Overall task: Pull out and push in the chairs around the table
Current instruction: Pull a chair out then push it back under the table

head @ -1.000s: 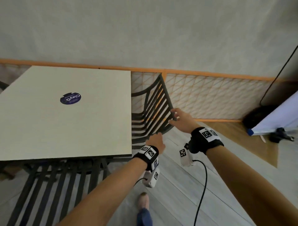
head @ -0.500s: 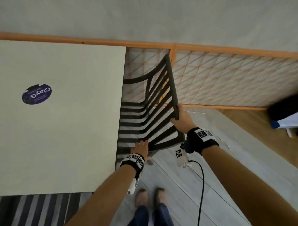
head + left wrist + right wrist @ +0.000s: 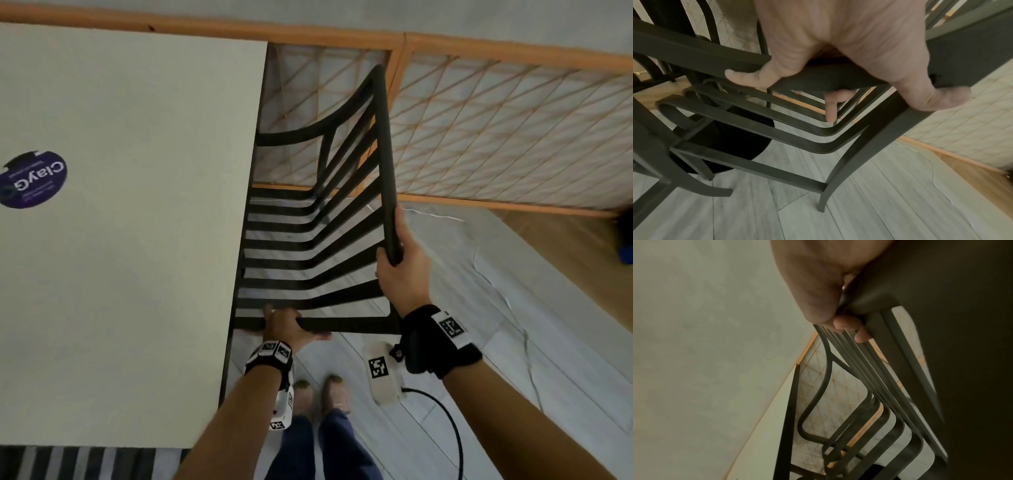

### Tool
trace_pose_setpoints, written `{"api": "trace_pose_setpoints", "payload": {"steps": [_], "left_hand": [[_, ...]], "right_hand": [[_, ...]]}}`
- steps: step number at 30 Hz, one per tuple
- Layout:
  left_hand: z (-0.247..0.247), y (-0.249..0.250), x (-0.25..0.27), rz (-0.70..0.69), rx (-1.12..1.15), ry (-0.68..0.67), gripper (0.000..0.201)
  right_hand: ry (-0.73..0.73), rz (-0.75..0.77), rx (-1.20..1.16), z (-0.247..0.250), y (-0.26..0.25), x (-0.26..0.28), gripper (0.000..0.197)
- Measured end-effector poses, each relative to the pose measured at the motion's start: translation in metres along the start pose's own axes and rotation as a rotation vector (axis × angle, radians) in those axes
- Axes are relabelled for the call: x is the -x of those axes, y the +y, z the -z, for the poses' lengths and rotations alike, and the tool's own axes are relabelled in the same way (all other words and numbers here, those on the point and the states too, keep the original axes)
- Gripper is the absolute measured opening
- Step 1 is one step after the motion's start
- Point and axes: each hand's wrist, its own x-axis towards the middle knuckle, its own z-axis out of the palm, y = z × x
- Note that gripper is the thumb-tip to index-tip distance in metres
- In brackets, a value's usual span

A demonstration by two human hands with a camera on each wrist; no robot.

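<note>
A black slatted chair (image 3: 308, 246) stands at the right side of the pale square table (image 3: 130, 240), its seat partly under the tabletop. My left hand (image 3: 287, 325) grips the near armrest bar of the chair (image 3: 818, 81), fingers curled under it and thumb on top. My right hand (image 3: 400, 260) grips the top rail of the chair's backrest (image 3: 869, 305), fingers wrapped round its near end. The chair's legs (image 3: 840, 170) rest on the pale plank floor.
A wooden-framed lattice screen (image 3: 496, 137) runs close behind the chair. A second slatted chair (image 3: 85, 462) sits at the table's near edge. The table's round black base (image 3: 731, 146) stands under it. My feet (image 3: 322, 394) are just behind the chair; a cable (image 3: 452, 438) hangs from my right wrist.
I have stepped closer and stand over the chair. My right hand has closed round the backrest rail and my left hand has closed on the near armrest bar. More of the seat shows beside the table.
</note>
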Motion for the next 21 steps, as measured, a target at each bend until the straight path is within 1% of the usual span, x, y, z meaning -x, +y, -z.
{"api": "trace_pose_setpoints", "payload": {"steps": [2,3,6,10,15,18,21], "left_hand": [[0.000,0.007,-0.003,-0.007,-0.015,0.005,0.078],[0.001,0.011,-0.005,0.012,-0.001,0.010,0.078],[0.002,0.016,-0.005,0.003,0.028,0.009,0.066],[0.001,0.010,0.001,0.003,0.024,-0.002,0.072],[-0.006,-0.004,0.006,-0.059,-0.036,-0.042,0.056],[-0.007,-0.006,0.001,-0.093,-0.051,-0.023,0.059],[-0.007,-0.003,0.000,-0.085,-0.042,-0.004,0.064]], "right_hand": [[0.007,-0.031,0.007,0.001,-0.001,-0.011,0.071],[0.003,-0.036,0.007,0.001,-0.002,-0.016,0.071],[-0.016,-0.024,-0.005,0.001,-0.003,-0.023,0.071],[0.000,0.006,0.001,0.001,0.005,-0.015,0.073],[0.023,-0.001,-0.008,0.003,0.013,0.008,0.073],[0.016,0.006,0.025,0.004,0.012,0.002,0.072],[0.019,0.022,0.062,0.004,0.011,-0.005,0.071]]}}
